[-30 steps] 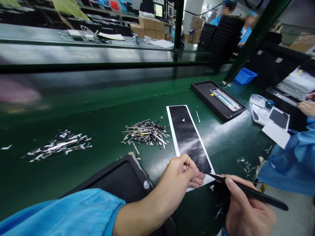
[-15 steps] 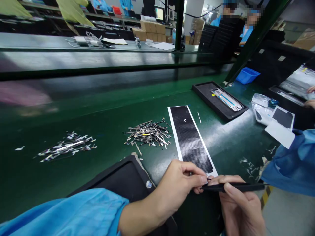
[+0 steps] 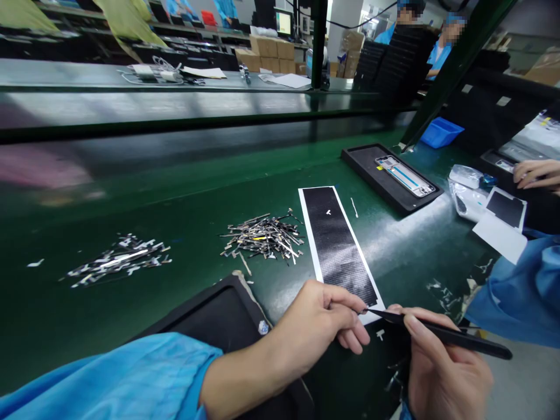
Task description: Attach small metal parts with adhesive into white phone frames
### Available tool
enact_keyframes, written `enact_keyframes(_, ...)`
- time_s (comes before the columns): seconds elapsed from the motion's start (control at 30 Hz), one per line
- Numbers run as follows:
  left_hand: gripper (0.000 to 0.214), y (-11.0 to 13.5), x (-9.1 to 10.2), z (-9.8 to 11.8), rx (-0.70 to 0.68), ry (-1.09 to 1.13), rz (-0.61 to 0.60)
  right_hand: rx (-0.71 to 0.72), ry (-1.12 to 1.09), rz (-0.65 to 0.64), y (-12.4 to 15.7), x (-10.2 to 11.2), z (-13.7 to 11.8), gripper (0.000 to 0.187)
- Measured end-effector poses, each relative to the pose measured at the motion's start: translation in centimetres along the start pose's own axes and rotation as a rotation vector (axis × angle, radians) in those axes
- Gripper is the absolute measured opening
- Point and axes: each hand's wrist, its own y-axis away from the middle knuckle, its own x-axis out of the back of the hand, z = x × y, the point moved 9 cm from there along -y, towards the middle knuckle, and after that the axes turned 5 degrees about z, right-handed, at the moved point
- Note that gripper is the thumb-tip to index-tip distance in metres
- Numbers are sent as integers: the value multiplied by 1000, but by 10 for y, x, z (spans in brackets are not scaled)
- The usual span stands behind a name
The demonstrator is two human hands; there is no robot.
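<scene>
Green workbench (image 3: 131, 192), cardboard boxes (image 3: 271, 49) at back, dark post (image 3: 318, 41).

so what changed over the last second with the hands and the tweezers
The right hand swung the black tweezers flat against the left hand's fingertips, then angled them back, tip at the near end of the black strip sheet. A co-worker's hand shifted at the right. The scrap piles stayed put.

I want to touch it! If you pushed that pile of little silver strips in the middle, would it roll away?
Probably not: the strips look flat and thin, so they would likely slide and scatter. They seem light and bendy, lying tangled on the green table.
</scene>
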Motion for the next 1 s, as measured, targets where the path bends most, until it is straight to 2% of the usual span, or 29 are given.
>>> enact_keyframes(0.17,21,0,-1,-2,-4,-35,-4,18,-12,-42,-1,-2,-3,19)
enact_keyframes(0.37,20,-2,-3,0,-33,-47,-11,63,2,-225,-2,-5,1,13)
enact_keyframes(1.0,19,0,-1,0,-13,-103,-3,95,11,-280,-1,-7,1,10)
